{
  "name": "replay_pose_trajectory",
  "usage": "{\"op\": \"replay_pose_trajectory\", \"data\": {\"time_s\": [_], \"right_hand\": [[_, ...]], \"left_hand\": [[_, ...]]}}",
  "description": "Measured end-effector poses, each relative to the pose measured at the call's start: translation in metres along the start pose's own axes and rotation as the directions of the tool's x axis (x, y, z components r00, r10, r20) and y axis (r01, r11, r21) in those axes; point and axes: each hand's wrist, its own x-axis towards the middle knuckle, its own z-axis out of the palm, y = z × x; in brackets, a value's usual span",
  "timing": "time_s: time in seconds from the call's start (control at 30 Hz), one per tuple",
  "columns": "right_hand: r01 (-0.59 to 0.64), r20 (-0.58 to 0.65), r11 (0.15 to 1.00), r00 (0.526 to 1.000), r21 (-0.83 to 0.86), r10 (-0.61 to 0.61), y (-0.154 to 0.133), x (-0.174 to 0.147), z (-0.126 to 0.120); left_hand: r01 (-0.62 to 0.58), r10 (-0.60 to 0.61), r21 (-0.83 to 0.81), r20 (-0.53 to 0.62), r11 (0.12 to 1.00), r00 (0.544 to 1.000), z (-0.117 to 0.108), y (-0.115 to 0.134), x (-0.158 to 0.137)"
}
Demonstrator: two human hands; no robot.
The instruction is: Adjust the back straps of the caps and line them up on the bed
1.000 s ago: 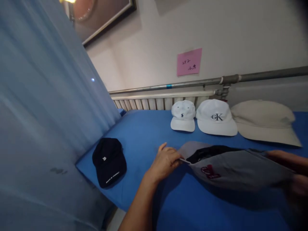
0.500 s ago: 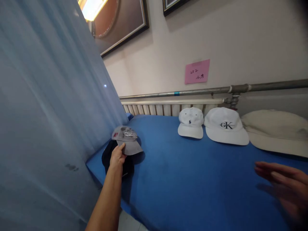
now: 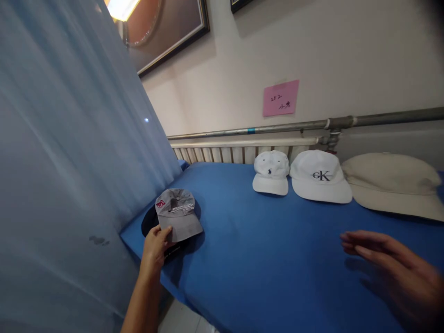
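My left hand (image 3: 157, 244) grips the brim edge of a grey baseball cap (image 3: 180, 226), thumb on top. The cap has pale lettering across its front and a red mark on the side. Beneath it lies a black cap (image 3: 149, 221), mostly covered. Over the blue-covered surface hovers my right hand (image 3: 388, 263), holding nothing, its fingers stretched out and slightly curved. Nearest to it, towards the wall, are a white cap with "CK" lettering (image 3: 321, 178) and a wide beige cap (image 3: 391, 178). Left of these sits a smaller white cap (image 3: 271, 173) with a dark logo.
The blue sheet (image 3: 243, 259) covers the surface below the caps. A light blue curtain (image 3: 69, 162) hangs along the left side. Behind run a radiator (image 3: 215, 154) and a metal pipe (image 3: 291, 126). A pink note (image 3: 280, 98) is stuck on the wall.
My left hand has come nearer with the grey cap, whose crown now shows more from above. My right hand has moved leftward over the sheet. The view has shifted slightly.
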Motion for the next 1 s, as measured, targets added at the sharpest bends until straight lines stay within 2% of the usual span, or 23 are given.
{"op": "replay_pose_trajectory", "data": {"time_s": [0.07,0.13,0.2,0.23,0.27,0.3,0.33,0.4,0.43,0.47,0.5,0.6,0.67,0.73,0.87,0.93,1.0], "right_hand": [[-0.121,0.051,0.990,0.992,0.075,0.117,-0.006,-0.004,0.002],[-0.165,0.075,0.983,0.984,0.079,0.159,-0.012,-0.009,0.004],[-0.137,0.078,0.989,0.988,0.049,0.133,-0.015,-0.014,0.008],[-0.112,0.085,0.993,0.990,0.043,0.109,-0.015,-0.015,0.009],[-0.076,0.091,0.996,0.993,0.055,0.071,-0.013,-0.014,0.011],[-0.045,0.095,0.997,0.995,0.062,0.039,-0.011,-0.013,0.013],[-0.031,0.116,0.997,0.993,0.064,0.024,-0.007,-0.012,0.015],[-0.040,0.143,0.996,0.989,0.074,0.029,0.001,-0.009,0.017],[-0.059,0.160,0.995,0.986,0.076,0.046,0.005,-0.007,0.018],[-0.074,0.173,0.994,0.983,0.078,0.060,0.009,-0.006,0.019],[-0.087,0.187,0.993,0.980,0.083,0.071,0.012,-0.005,0.020],[-0.095,0.232,0.991,0.970,0.090,0.072,0.019,-0.003,0.022],[-0.082,0.260,0.993,0.964,0.086,0.057,0.023,0.000,0.023],[-0.071,0.284,0.995,0.958,0.073,0.047,0.026,0.004,0.024],[-0.077,0.304,0.995,0.951,0.057,0.056,0.033,0.010,0.024],[-0.080,0.315,0.995,0.947,0.059,0.058,0.033,0.011,0.023],[-0.077,0.323,0.995,0.945,0.058,0.054,0.033,0.010,0.022]], "left_hand": [[-0.073,0.079,0.096,-0.063,0.993,0.995,-0.009,0.001,-0.009],[-0.177,0.199,0.220,-0.083,0.959,0.976,-0.010,0.003,-0.020],[-0.406,0.452,0.492,0.028,0.770,0.892,0.002,0.001,-0.032],[-0.461,0.490,0.513,0.088,0.724,0.867,0.014,-0.001,-0.038],[-0.478,0.467,0.478,0.150,0.737,0.871,0.030,-0.003,-0.044],[-0.456,0.392,0.390,0.236,0.800,0.889,0.048,-0.007,-0.050],[-0.376,0.290,0.279,0.304,0.884,0.907,0.070,-0.011,-0.056],[-0.099,0.050,0.087,0.450,0.991,0.891,0.118,-0.021,-0.066],[0.101,-0.087,-0.003,0.494,0.995,0.865,0.144,-0.026,-0.071],[0.336,-0.256,-0.046,0.550,0.941,0.795,0.169,-0.032,-0.074],[0.417,-0.320,-0.039,0.578,0.908,0.751,0.193,-0.038,-0.077],[0.560,-0.439,-0.001,0.619,0.829,0.651,0.254,-0.057,-0.077],[0.628,-0.477,-0.017,0.635,0.778,0.608,0.286,-0.067,-0.074],[0.665,-0.478,-0.076,0.635,0.743,0.607,0.313,-0.075,-0.068],[0.682,-0.453,-0.209,0.607,0.701,0.652,0.352,-0.080,-0.052],[0.684,-0.452,-0.242,0.594,0.688,0.665,0.362,-0.080,-0.044],[0.686,-0.456,-0.252,0.587,0.683,0.669,0.362,-0.079,-0.039]]}}
